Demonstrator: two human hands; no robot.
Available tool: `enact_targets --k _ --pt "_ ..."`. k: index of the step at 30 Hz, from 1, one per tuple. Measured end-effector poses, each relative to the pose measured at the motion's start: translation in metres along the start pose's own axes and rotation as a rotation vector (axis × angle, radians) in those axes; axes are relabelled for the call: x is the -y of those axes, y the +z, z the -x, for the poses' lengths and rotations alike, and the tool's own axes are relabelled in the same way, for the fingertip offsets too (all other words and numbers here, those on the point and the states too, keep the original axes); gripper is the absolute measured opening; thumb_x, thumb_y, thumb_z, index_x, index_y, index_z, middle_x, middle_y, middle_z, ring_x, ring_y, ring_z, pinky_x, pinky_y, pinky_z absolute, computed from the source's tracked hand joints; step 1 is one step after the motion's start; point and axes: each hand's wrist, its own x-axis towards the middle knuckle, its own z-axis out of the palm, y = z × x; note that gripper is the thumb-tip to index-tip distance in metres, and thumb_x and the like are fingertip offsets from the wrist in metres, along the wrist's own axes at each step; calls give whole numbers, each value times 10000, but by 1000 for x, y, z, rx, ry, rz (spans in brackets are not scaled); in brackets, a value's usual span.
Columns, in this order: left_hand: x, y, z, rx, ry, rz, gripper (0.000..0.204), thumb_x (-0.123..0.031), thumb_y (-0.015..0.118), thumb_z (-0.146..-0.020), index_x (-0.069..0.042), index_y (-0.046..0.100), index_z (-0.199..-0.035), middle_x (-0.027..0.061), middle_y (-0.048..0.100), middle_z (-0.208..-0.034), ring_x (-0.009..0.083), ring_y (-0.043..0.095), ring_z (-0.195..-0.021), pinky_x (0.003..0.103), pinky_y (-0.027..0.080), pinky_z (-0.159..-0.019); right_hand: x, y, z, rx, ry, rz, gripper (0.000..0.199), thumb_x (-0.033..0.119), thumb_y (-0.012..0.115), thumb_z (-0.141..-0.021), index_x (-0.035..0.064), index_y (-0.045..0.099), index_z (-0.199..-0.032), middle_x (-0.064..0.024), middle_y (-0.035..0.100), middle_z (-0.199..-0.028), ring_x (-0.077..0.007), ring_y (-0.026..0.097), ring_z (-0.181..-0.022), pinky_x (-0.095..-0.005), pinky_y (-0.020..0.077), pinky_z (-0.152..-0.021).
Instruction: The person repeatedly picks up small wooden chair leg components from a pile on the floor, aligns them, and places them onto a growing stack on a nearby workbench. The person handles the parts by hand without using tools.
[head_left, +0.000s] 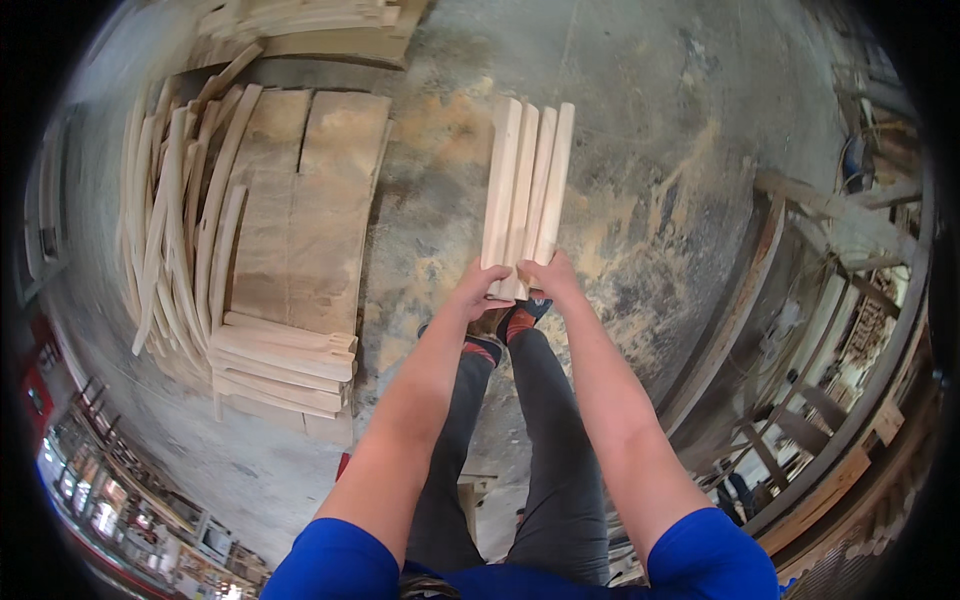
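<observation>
Between my two hands is a bundle of several pale wooden sticks (pixel 525 180), lying side by side and pointing away from me. My left hand (pixel 481 288) grips the bundle's near end on the left side, thumb on top. On the right side of that same end, my right hand (pixel 549 276) is closed with its thumb across the wood. The fingers underneath are mostly hidden. The sticks are held in front of my feet, over the stained concrete floor (pixel 640 220).
To the left, a flattened cardboard sheet (pixel 310 230) bears a loose heap of curved wooden strips (pixel 175 230) and a neat stack of short wooden pieces (pixel 285 365). More wood lies on cardboard (pixel 330 40) at the far left. A wooden frame (pixel 735 300) stands on the right.
</observation>
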Motion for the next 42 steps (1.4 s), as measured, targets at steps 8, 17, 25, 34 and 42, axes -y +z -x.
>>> enact_targets --k 8,17,25,34,42 --pt "-16 31 5 -54 47 -254 526 -210 693 -769 -89 438 -1212 86 593 -1054 222 618 -889 387 542 -727 -4 -26 -13 355 88 -623 515 132 661 -719 42 429 -1170 -135 556 -1049 -257 589 -884 -455 498 -703" --pt "-47 71 20 -103 484 -449 625 -137 718 -721 -50 375 -1237 104 551 -1109 207 584 -966 360 512 -746 31 -59 22 261 -143 -645 514 42 664 -689 -13 453 -1154 -139 586 -1018 -233 608 -894 -379 513 -731" --pt "-71 72 5 15 148 -22 587 -174 703 -754 -95 405 -1253 96 539 -1142 222 562 -1016 382 502 -814 49 -79 -15 518 147 -894 430 68 636 -757 8 471 -1150 -142 563 -1058 -254 573 -970 -437 509 -767" --pt "-49 50 8 -112 -6 20 428 -130 663 -768 -98 490 -1158 61 579 -1003 182 571 -882 324 481 -703 21 -44 -13 490 176 -683 392 83 610 -756 19 492 -1125 -124 565 -1007 -243 576 -898 -411 513 -753" --pt "-59 68 31 -37 271 55 442 -166 683 -719 -69 512 -1115 64 593 -947 164 561 -819 312 424 -659 49 -53 16 408 -25 -768 462 84 620 -712 -7 471 -1140 -124 575 -1028 -255 590 -902 -399 511 -733"
